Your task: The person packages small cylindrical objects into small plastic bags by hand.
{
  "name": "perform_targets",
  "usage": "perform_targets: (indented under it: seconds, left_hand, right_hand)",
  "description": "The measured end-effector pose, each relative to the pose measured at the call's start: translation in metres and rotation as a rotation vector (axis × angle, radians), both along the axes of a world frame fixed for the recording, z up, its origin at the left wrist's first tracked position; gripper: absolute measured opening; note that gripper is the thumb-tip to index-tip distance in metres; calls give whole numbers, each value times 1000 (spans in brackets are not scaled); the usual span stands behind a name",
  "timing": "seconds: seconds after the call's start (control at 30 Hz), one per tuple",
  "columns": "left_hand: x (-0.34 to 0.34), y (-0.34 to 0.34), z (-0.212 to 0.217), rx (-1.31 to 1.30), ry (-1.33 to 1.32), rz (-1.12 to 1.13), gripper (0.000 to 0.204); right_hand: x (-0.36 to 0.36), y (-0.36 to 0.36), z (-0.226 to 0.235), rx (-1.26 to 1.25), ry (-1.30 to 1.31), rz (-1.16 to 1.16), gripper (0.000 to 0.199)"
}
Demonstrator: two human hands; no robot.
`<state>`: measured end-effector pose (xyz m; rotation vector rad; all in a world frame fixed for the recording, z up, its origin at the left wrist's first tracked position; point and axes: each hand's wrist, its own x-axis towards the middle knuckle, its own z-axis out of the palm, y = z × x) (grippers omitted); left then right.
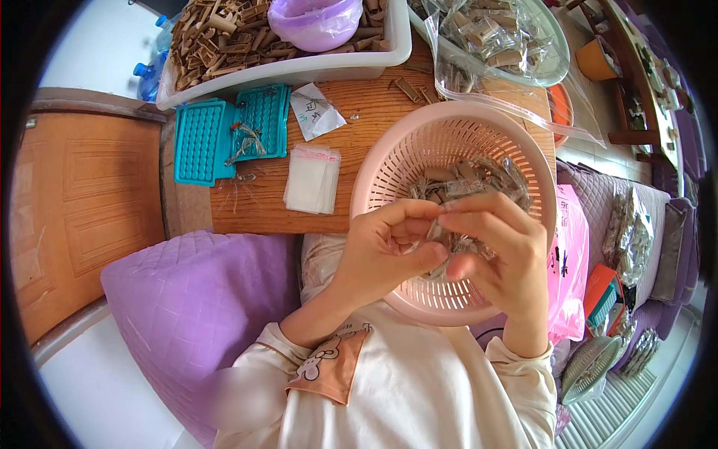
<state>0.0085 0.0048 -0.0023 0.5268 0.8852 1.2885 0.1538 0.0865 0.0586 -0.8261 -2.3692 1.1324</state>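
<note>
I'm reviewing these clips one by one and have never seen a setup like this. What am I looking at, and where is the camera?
There is no machine here: a person works with two bare hands. The single picture comes from a wide fisheye camera on their head, looking down, so straight edges bend near the rim.

The left hand and right hand meet over a pink basket containing brown pieces, some in clear wrapping. Something small seems to be between the fingertips, but they hide too much to tell what.

On the wooden table are teal trays, a white slip of paper and a stack of small bags. Behind them stands a white tub of more brown pieces.
</note>
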Motion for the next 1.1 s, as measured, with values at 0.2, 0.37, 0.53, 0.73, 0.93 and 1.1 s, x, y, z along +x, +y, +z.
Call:
perform_targets:
  seconds: [0.2,0.37,0.53,0.73,0.93,1.1]
  left_hand:
    - [4,2,-2,-13,19,62,38]
    - [4,10,-3,118,-32,117,38]
    - [-2,13,-2,261,-109,163,37]
    - [-1,11,-2,233,-7,151,37]
    - [-3,9,2,199,6,95,34]
    - [-7,12,-2,234,103,164,33]
  right_hand:
    - [4,-2,-7,130,-34,3,35]
    - [1,-3,-9,102,73,-56,46]
    - [1,-2,-10,228,104,-171,59]
    - [-4,-1,-11,273,83,-129,44]
    - [-5,0,-15,255,117,-118,35]
    - [-4,-1,-27,105,292,-226,33]
